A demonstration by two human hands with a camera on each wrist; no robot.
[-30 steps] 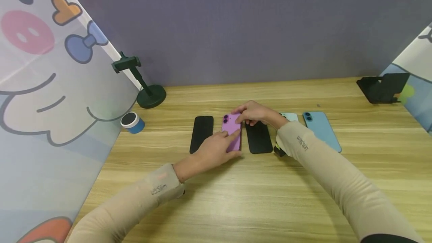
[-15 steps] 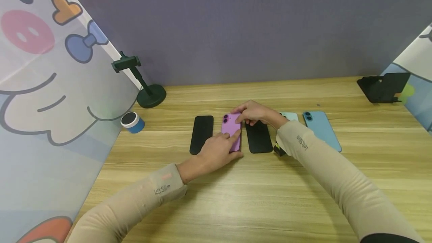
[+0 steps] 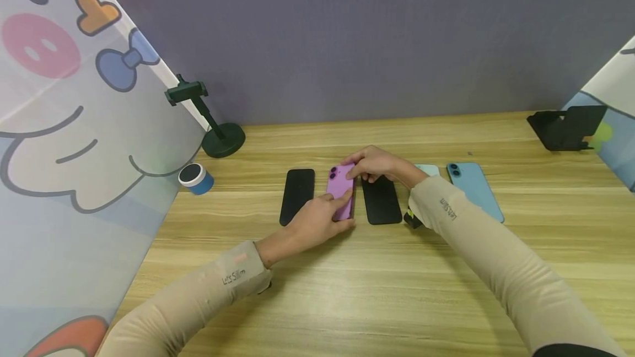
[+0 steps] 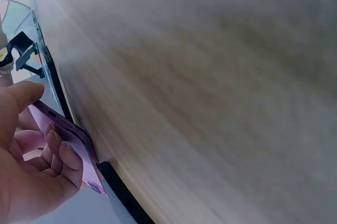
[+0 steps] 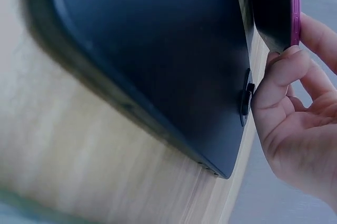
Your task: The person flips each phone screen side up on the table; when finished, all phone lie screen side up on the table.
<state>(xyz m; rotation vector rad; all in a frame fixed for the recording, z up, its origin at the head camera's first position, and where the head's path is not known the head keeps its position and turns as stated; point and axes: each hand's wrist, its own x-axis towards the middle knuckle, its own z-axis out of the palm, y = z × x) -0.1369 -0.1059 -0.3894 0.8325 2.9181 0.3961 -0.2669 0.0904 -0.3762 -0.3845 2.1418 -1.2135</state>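
A purple phone (image 3: 339,180), camera side up, is in both hands above the tabletop. My left hand (image 3: 313,219) holds its lower end: the thumb is at the bottom edge and the fingers lie against the back, as the left wrist view shows. My right hand (image 3: 374,164) pinches the upper right corner between thumb and fingers. In the right wrist view, the dark screen side of the purple phone (image 5: 296,18) faces the camera. One black phone (image 3: 296,194) lies left of it. Another black phone (image 3: 382,203) lies under and beside my right hand, its top partly covered.
A pale green phone (image 3: 429,170), mostly hidden by the right sleeve, and a blue phone (image 3: 473,189) lie to the right. A dark green phone stand (image 3: 218,136) and a blue jar (image 3: 199,183) stand at left. A black folding stand (image 3: 568,128) sits at back right.
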